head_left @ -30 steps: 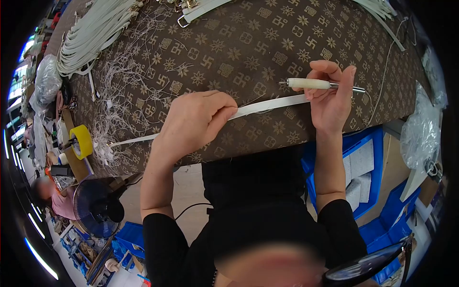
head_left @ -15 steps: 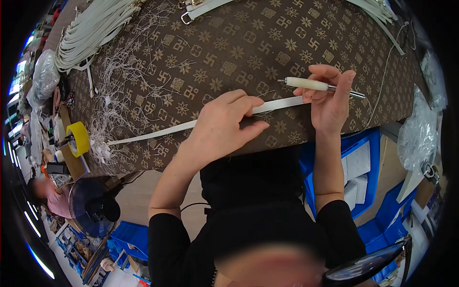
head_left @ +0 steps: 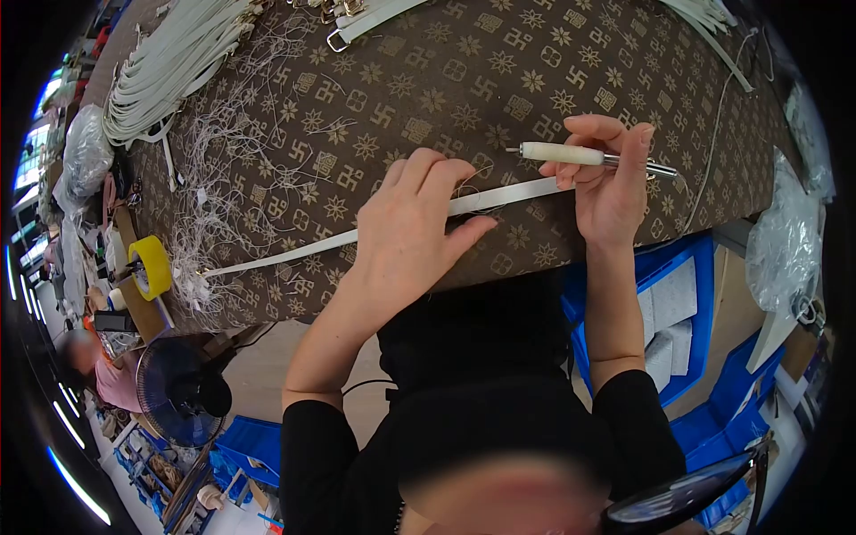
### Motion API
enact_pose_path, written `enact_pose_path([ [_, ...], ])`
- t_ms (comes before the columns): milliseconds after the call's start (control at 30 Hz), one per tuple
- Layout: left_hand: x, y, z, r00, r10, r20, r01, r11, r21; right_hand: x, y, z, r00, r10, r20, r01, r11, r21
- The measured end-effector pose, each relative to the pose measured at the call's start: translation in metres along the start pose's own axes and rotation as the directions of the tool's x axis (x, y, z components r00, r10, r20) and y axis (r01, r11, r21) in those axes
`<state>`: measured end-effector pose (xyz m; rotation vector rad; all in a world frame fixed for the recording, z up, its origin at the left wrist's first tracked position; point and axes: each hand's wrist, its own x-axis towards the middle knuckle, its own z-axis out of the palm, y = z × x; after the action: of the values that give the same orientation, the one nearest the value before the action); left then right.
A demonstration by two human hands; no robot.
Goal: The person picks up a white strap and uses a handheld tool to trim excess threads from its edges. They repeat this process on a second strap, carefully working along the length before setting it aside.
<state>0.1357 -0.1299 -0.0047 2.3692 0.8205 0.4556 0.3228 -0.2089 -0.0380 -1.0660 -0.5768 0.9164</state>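
A narrow white strap (head_left: 508,194) runs slantwise across the brown patterned cloth (head_left: 428,116). My left hand (head_left: 401,223) lies over its middle, thumb and fingers apart, hiding part of it. Fine loose thread (head_left: 474,183) curls beside the fingertips. In my right hand (head_left: 611,187) is a pen-like tool with a white handle (head_left: 562,153), a metal shaft and a thin tip pointing left. The right fingers are closed around it, above the strap's right end; whether they also pinch the strap is hidden.
A heap of white straps (head_left: 178,67) and tangled thread scraps (head_left: 223,169) cover the left side. Buckled straps (head_left: 379,18) lie at the far edge. A yellow tape roll (head_left: 150,267) and a fan (head_left: 183,392) stand left; a blue bin (head_left: 700,303) is below right.
My left hand's fingers have lifted and spread a little, shifting slightly left and away from me. The right hand and its tool have moved slightly left. The strap stays in nearly the same place.
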Motion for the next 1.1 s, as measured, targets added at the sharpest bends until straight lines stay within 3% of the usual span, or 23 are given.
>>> enact_pose_path([
  [67,-0.001,-0.001,-0.002,0.999,-0.041,-0.024,0.043,0.997,0.070,0.000,0.000,0.001,1.000,-0.002,-0.004,0.002,1.000,-0.008],
  [267,-0.011,-0.007,0.007,0.998,0.063,-0.017,-0.059,0.984,0.171,0.001,0.000,0.001,1.000,-0.016,0.017,0.016,1.000,0.003],
  [333,-0.007,-0.004,0.004,0.992,-0.113,0.061,0.106,0.989,0.107,0.001,0.000,0.002,1.000,-0.007,0.013,0.007,1.000,0.002],
  [467,-0.006,-0.002,-0.002,0.995,-0.101,0.023,0.095,0.977,0.190,0.001,0.000,0.001,1.000,-0.006,0.013,0.006,1.000,0.001],
  [567,-0.008,-0.003,-0.002,0.990,-0.110,0.086,0.085,0.963,0.256,0.001,0.000,0.001,1.000,-0.001,0.004,0.001,1.000,-0.001],
  [767,-0.009,-0.004,0.000,0.994,-0.088,0.059,0.074,0.977,0.198,0.000,0.000,0.000,1.000,0.011,0.011,-0.010,1.000,-0.018],
  [833,-0.009,-0.004,0.000,0.988,-0.132,0.076,0.125,0.989,0.083,0.000,0.001,0.000,1.000,0.002,0.022,-0.002,1.000,0.013],
  [1100,-0.009,-0.003,0.011,0.995,-0.097,0.035,0.099,0.993,-0.060,0.001,0.002,-0.002,0.999,-0.005,0.034,0.004,1.000,0.009],
])
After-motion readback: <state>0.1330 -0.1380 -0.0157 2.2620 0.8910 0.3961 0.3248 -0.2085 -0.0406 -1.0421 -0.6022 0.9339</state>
